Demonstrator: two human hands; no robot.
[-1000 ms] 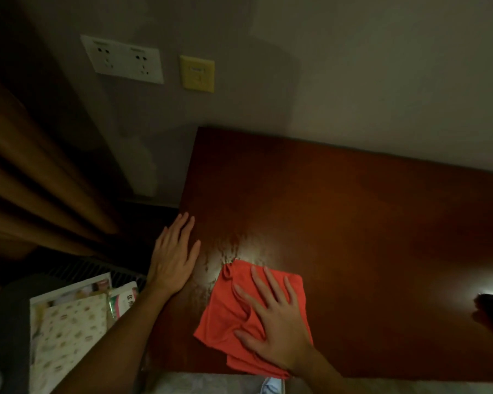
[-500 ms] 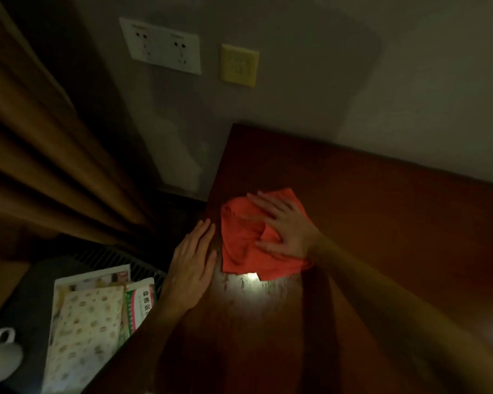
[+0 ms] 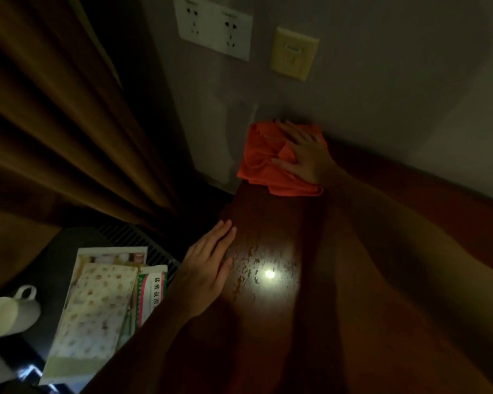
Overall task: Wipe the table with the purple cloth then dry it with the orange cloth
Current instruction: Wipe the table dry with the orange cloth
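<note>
The orange cloth (image 3: 264, 163) lies bunched at the far left corner of the dark red-brown wooden table (image 3: 271, 226), against the wall. My right hand (image 3: 303, 155) presses flat on the cloth, fingers spread toward the left. Resting flat on the table's left edge, fingers together and holding nothing, is my left hand (image 3: 208, 265). Wet streaks glint around a light reflection (image 3: 269, 275) just right of that hand. The purple cloth is out of view.
A brown curtain (image 3: 63, 123) hangs at the left. The wall behind carries a white double socket (image 3: 214, 27) and a yellow switch (image 3: 293, 54). Below the table's left side lie patterned packets (image 3: 91, 314) and a white cup (image 3: 9, 314).
My right hand has slid the orange cloth from the near edge of the table up to the far left corner. The left hand stayed on the table's left edge.
</note>
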